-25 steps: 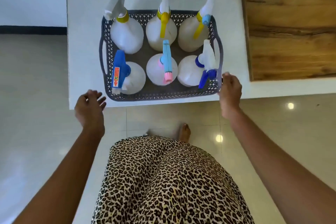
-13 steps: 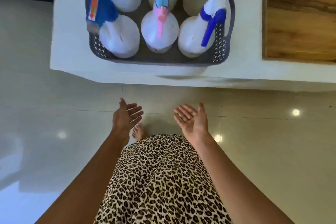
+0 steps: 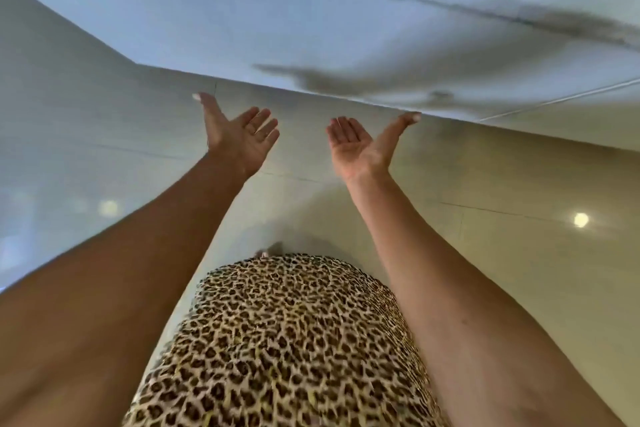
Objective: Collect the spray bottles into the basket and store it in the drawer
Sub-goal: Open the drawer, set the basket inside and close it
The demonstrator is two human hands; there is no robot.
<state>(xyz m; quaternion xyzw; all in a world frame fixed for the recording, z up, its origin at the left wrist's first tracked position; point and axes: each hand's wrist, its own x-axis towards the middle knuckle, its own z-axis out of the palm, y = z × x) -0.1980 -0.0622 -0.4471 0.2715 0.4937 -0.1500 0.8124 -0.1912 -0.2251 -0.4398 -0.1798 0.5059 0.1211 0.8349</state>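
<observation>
My left hand (image 3: 239,137) and my right hand (image 3: 360,146) are stretched out palm up, fingers apart, holding nothing. They reach toward the lower front of the white cabinet (image 3: 311,21), just below its bottom edge; my right thumb tip meets that edge. A faint seam crosses the white front near the top. The basket and the spray bottles are out of view above the frame.
Glossy pale floor tiles (image 3: 502,184) with light reflections lie under the hands. My leopard-print skirt (image 3: 287,340) fills the bottom middle. The cabinet's left corner (image 3: 136,62) juts out over the floor.
The view has dropped down the cabinet front, so the basket and bottles left the frame. Both hands came off the basket sides, lowered, turned palm up and moved toward the cabinet's bottom edge.
</observation>
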